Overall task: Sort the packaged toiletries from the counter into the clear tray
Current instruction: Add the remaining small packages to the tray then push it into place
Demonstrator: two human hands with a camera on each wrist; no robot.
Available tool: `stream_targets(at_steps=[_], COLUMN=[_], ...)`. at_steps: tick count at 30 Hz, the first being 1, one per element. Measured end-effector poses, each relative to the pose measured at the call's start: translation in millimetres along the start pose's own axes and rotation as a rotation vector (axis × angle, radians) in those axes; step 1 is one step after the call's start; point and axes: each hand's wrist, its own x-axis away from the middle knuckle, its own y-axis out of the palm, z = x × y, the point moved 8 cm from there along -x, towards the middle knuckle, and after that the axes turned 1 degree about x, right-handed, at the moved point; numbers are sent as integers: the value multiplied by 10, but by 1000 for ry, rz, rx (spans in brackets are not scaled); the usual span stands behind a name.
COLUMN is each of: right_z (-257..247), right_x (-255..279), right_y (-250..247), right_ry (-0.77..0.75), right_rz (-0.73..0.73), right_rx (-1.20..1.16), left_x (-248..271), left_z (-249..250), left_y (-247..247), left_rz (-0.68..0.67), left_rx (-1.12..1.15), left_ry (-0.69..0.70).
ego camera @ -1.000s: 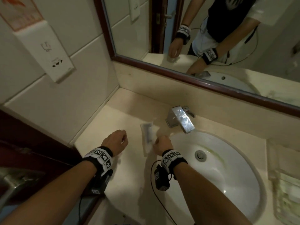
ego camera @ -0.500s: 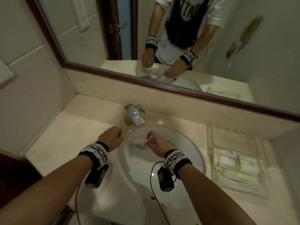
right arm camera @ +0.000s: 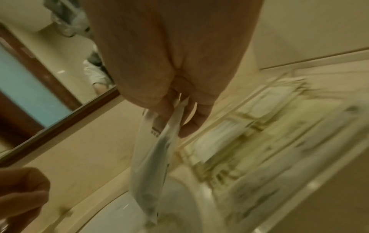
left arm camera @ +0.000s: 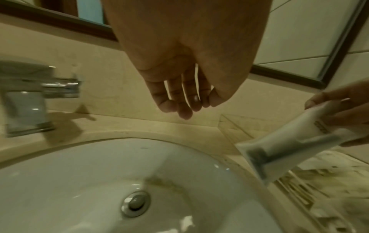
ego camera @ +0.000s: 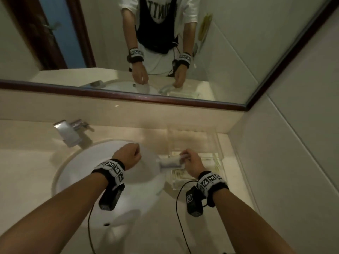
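Observation:
My right hand (ego camera: 190, 160) pinches one end of a white plastic toiletry packet (ego camera: 170, 163) with a dark item inside. The packet lies level in the air over the left edge of the clear tray (ego camera: 192, 138), which stands on the counter right of the sink. In the right wrist view the packet (right arm camera: 155, 157) hangs from my right hand's (right arm camera: 179, 113) fingers beside the tray (right arm camera: 229, 113). My left hand (ego camera: 128, 154) hovers over the sink; its fingers (left arm camera: 185, 107) hang loose and hold nothing. The packet (left arm camera: 289, 146) shows at that view's right edge.
Several pale packets (ego camera: 183, 174) lie in the tray's near half. The white sink (ego camera: 102, 162) with its drain (left arm camera: 135, 204) is below my left hand, the chrome faucet (ego camera: 67, 132) at the back left. A mirror (ego camera: 165, 43) runs behind; a tiled wall (ego camera: 284, 162) closes the right.
My right hand lifted the packet from the counter left of the faucet and carried it right across the sink to the tray. My left hand followed over the sink, and my head turned right.

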Motion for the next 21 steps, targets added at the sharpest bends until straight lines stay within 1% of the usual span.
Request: stream_targets(at_steps=[3,6,10,12,15,18,19,21], right_z=[369,774,1124,1230,1257,1257,1200,1102], right_x=[32,32,13,17,45,75,99,116], right_y=[-438,-687,-718,-641,-600,-677,-702,-666], right_ry=[70,187,285,306,269,230,196,88], right_rz=[43,51,39,21,39,140,170,192], right_rx=[-77,-170,-240,-211,-52,288,398,518], left_x=[-141,-243,-318,-329,-332,-347,-349,-343], left_z=[358,608,821,878,895,930,951,1015], left_y=[163,297,449,516,598,631,647,707], left_rz=[-17,-36,-49,-53,-65,-62,-58,-50], left_rx=[-10,-19,-26,-33,-36,-44,-43,-31], left_ry=[32,50,68,80,80,79,80,87])
